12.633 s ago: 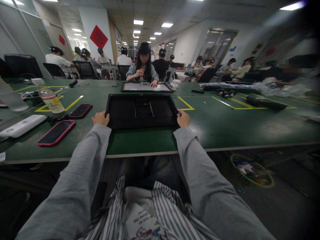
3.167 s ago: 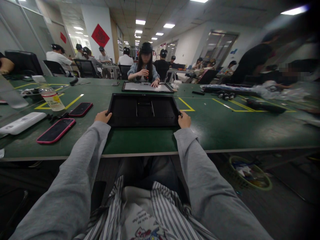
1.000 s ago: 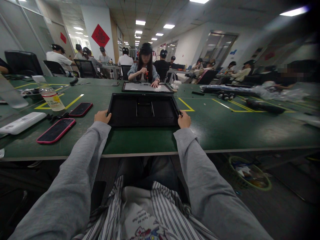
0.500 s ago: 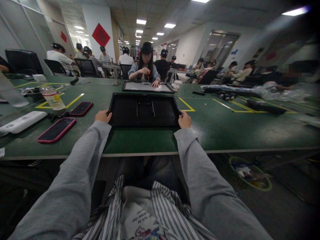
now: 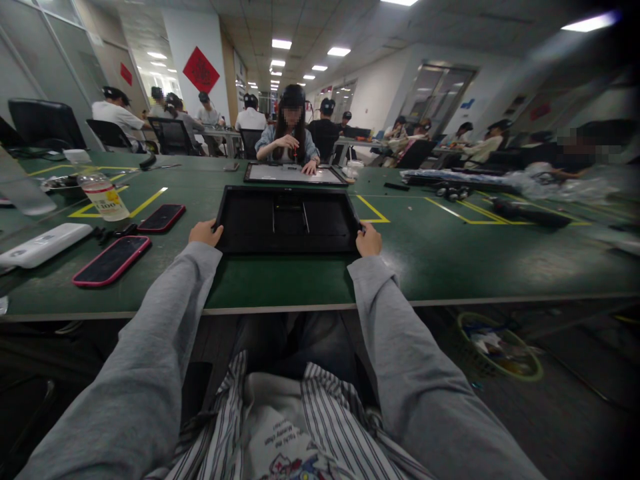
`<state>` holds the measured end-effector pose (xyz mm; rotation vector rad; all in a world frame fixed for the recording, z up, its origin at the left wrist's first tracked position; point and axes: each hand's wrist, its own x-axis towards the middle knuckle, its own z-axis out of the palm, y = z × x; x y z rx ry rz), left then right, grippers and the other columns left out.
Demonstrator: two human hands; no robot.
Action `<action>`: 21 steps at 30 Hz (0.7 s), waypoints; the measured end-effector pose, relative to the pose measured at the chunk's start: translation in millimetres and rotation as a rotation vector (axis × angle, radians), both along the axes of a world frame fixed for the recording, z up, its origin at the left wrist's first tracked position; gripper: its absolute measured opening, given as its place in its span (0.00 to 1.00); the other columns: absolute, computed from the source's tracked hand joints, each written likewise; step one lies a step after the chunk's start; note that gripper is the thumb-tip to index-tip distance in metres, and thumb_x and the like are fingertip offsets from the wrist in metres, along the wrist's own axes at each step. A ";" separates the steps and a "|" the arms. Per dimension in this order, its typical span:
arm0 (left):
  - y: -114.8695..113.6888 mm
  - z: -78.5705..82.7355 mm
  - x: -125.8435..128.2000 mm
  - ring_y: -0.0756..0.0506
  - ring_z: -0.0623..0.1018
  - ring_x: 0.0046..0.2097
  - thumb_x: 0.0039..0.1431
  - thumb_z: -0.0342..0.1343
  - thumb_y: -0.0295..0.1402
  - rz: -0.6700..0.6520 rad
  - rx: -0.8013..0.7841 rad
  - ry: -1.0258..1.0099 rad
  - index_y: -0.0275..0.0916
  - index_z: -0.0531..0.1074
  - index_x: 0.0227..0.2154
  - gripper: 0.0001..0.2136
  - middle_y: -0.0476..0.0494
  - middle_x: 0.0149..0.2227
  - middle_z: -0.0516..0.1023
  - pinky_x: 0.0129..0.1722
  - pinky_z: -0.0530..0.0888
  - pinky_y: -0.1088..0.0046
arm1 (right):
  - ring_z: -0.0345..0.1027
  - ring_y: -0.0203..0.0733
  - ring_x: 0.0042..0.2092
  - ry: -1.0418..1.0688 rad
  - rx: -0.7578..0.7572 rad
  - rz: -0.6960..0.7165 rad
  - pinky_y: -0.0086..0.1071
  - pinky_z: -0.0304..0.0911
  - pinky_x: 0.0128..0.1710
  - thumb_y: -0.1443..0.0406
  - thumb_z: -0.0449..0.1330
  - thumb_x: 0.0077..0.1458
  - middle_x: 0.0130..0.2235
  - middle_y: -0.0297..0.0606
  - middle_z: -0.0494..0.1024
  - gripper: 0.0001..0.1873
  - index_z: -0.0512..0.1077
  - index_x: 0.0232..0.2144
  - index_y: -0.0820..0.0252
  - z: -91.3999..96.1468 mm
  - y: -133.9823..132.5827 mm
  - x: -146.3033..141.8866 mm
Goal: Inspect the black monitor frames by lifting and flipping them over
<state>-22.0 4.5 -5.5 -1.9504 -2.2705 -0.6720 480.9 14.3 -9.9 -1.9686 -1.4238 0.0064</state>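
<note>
A black monitor back cover (image 5: 250, 223), a shallow rectangular shell with its hollow inner side facing up, lies on the green table in front of me. My left hand (image 5: 205, 233) grips its left edge, thumb over the rim. On the opposite edge, my right hand (image 5: 369, 240) is closed round the side in the same way. Two upright metal-looking strips show near the middle of the cover. The undersides of both hands' grips are hidden.
Phones (image 5: 113, 260), a white power bank (image 5: 45, 245) and a drink bottle (image 5: 104, 195) lie or stand to the left. Across the table a person (image 5: 295, 143) works with a screwdriver-like tool over a flat panel (image 5: 280, 173). A basket (image 5: 467, 347) sits below right.
Both hands and the back cover stay in place. The picture shifts very slightly, and the tool hand of the person opposite has moved a little.
</note>
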 end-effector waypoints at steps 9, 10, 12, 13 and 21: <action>-0.5 0.9 1.2 0.37 0.77 0.54 0.64 0.49 0.45 0.036 -0.027 0.001 0.40 0.74 0.58 0.25 0.38 0.53 0.80 0.54 0.72 0.63 | 0.71 0.52 0.54 0.007 -0.010 0.013 0.44 0.64 0.54 0.67 0.53 0.61 0.54 0.49 0.78 0.26 0.69 0.61 0.58 1.2 -1.9 -2.3; -1.1 1.5 1.5 0.37 0.78 0.53 0.64 0.49 0.45 0.033 -0.026 0.001 0.40 0.74 0.57 0.24 0.38 0.52 0.80 0.53 0.72 0.63 | 0.72 0.52 0.53 0.004 -0.008 0.013 0.44 0.64 0.54 0.67 0.53 0.61 0.53 0.49 0.78 0.26 0.69 0.61 0.58 0.7 -1.4 -2.1; -1.8 2.2 2.0 0.37 0.78 0.53 0.64 0.49 0.44 0.024 -0.020 -0.002 0.40 0.75 0.56 0.23 0.38 0.50 0.81 0.53 0.73 0.62 | 0.72 0.52 0.53 0.001 -0.006 0.012 0.44 0.65 0.54 0.67 0.53 0.61 0.53 0.48 0.79 0.26 0.69 0.61 0.58 -0.3 -0.3 -1.4; -1.9 2.3 2.0 0.36 0.78 0.53 0.64 0.49 0.44 0.020 -0.016 -0.004 0.40 0.75 0.56 0.23 0.38 0.50 0.81 0.53 0.73 0.62 | 0.72 0.52 0.53 0.000 -0.005 0.012 0.44 0.65 0.54 0.67 0.53 0.61 0.53 0.48 0.79 0.26 0.69 0.61 0.58 -0.8 0.2 -1.1; -0.3 0.4 0.5 0.35 0.77 0.55 0.64 0.48 0.44 0.019 -0.016 0.001 0.37 0.73 0.59 0.25 0.35 0.54 0.79 0.55 0.71 0.61 | 0.72 0.53 0.54 0.003 -0.004 0.022 0.45 0.64 0.55 0.67 0.52 0.61 0.53 0.50 0.79 0.27 0.69 0.61 0.59 -0.1 -0.6 -1.5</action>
